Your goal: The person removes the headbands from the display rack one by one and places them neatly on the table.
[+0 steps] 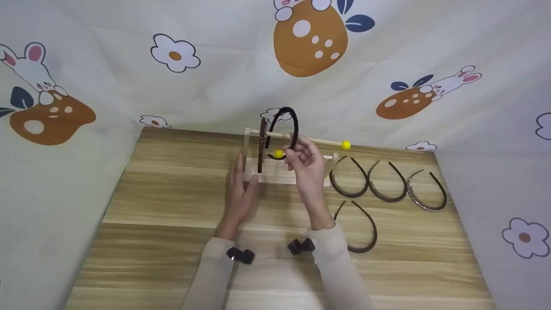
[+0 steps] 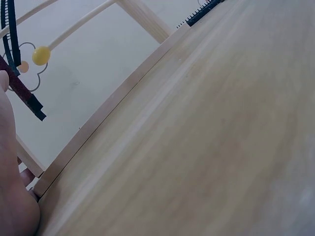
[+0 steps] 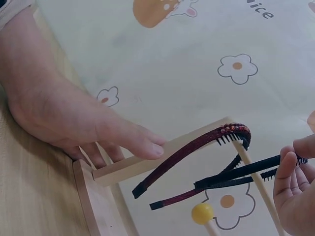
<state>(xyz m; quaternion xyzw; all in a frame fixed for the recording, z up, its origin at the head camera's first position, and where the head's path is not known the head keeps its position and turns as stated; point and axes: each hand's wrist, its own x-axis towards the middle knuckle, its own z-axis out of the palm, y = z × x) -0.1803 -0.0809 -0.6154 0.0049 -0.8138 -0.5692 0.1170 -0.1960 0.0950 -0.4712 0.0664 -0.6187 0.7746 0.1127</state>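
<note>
A light wooden headband rack (image 1: 280,177) with two rods tipped by yellow balls (image 1: 346,145) stands near the backdrop. My left hand (image 1: 239,193) holds its left end, thumb on the near side and fingers around the upright (image 3: 133,168). One dark reddish toothed headband (image 1: 262,144) with a beaded top hangs on the upper rod, close to the upright. To its right, my right hand (image 1: 309,170) pinches a black toothed headband (image 1: 295,125) at the upper rod. In the right wrist view, this black headband (image 3: 241,171) reaches toward the reddish one.
Right of the rack lie three headbands in a row: one dark headband (image 1: 349,193), another (image 1: 389,198) and a sparkly one (image 1: 424,206). A further headband (image 1: 366,247) lies nearer, beside the right sleeve (image 1: 338,262). A patterned cloth (image 1: 224,99) rises behind the wooden table (image 1: 163,206).
</note>
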